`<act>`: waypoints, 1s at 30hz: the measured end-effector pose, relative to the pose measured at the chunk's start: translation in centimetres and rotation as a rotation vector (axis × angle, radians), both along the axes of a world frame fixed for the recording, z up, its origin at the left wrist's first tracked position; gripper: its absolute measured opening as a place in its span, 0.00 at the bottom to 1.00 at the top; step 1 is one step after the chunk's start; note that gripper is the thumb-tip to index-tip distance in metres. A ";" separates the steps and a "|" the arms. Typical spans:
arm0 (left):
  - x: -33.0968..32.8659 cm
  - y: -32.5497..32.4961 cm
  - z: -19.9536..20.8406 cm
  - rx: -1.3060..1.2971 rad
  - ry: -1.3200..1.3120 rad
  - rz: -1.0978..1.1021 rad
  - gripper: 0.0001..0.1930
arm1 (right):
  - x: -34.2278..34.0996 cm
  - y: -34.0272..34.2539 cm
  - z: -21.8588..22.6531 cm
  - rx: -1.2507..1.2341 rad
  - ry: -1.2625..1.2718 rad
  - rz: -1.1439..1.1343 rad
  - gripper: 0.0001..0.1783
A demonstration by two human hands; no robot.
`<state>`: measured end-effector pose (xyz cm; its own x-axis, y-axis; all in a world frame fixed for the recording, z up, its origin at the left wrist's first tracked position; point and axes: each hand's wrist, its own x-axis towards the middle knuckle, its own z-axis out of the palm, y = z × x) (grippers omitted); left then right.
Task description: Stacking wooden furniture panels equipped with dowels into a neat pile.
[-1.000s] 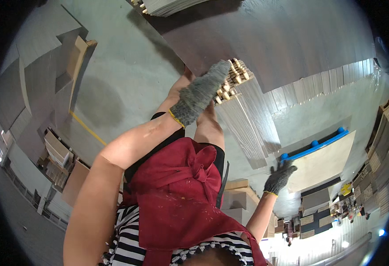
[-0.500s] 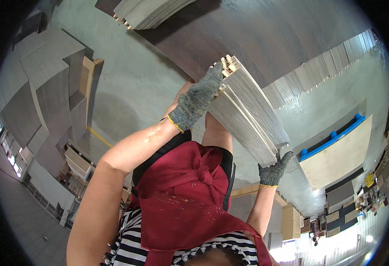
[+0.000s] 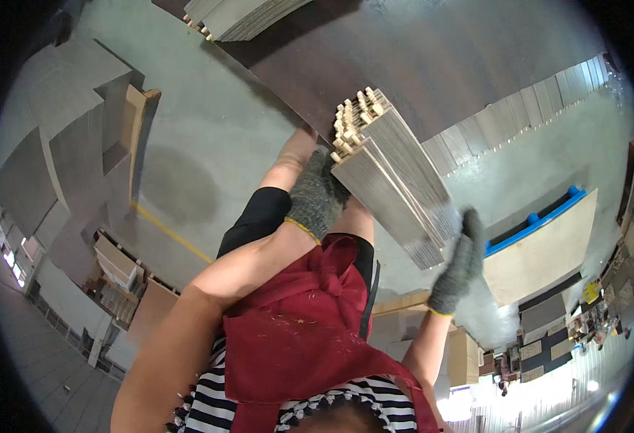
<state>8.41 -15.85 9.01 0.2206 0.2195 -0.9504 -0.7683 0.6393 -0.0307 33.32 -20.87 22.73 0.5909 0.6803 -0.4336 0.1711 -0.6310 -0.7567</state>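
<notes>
- The bundle of wooden planks (image 3: pixel 389 202) is in front of the person, slanting from far left to near right, its far end overlapping the near edge of the dark panel (image 3: pixel 432 65) in view. What bears its weight underneath cannot be told.
- Pale pegs (image 3: pixel 349 123) stick out of the bundle's far left end. The planks stand close together, side by side, probably so that they stay even as one block; a slim gap parts them into two groups.
- The gloved left hand (image 3: pixel 315 189) is at the bundle's near left side, below the pegs, perhaps to steady that end without pressing on them. Part of it is hidden, so whether it pinches a plank cannot be told.
- The gloved right hand (image 3: pixel 463 263) is just beside the near right end, fingers straight and pressed together, not wrapped round anything. Such a flat palm would suit squaring the ends; contact is unclear.
- More planks (image 3: pixel 512 123) lie in a row along the panel's right side, and another stack (image 3: pixel 241 18) sits far left, its pegs facing left too, seemingly kept in one direction for order.
</notes>
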 end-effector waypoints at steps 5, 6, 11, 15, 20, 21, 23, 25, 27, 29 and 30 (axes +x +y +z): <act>4.9 -1.1 -2.4 0.240 0.050 0.217 0.21 | -4.9 10.6 -0.9 0.063 -0.360 0.924 0.32; 6.1 -1.3 -2.1 0.245 0.056 0.247 0.21 | -5.8 11.6 -1.3 0.067 -0.361 0.958 0.32; 7.8 -1.7 -0.8 0.244 -0.197 0.430 0.23 | -6.5 12.1 -1.9 0.089 -0.345 0.996 0.32; 7.5 -1.6 -0.7 0.250 -0.344 0.520 0.24 | -6.4 11.7 -2.4 0.119 -0.335 1.008 0.30; 6.9 -2.0 -0.6 0.256 -0.475 0.559 0.26 | -6.5 11.3 -3.0 0.085 -0.234 0.979 0.29; 6.8 -2.0 -0.7 0.260 -0.488 0.564 0.26 | -6.5 11.1 -3.1 0.094 -0.244 0.979 0.29; 6.5 -1.9 -0.9 0.304 -0.486 0.567 0.26 | -6.5 10.8 -3.3 0.099 -0.263 0.975 0.29; 6.5 -1.3 -1.3 0.430 -0.309 0.383 0.26 | -6.5 10.7 -3.4 0.092 -0.280 0.971 0.29; 6.7 -0.3 -1.4 0.641 0.228 -0.194 0.25 | -6.6 10.8 -3.4 0.091 -0.253 0.948 0.29; 6.8 0.8 -0.8 0.527 0.362 -0.305 0.24 | -6.8 11.1 -3.1 0.083 -0.254 0.926 0.30; 6.3 1.0 0.0 0.274 0.110 -0.015 0.23 | -6.9 11.2 -2.9 0.072 -0.271 0.913 0.30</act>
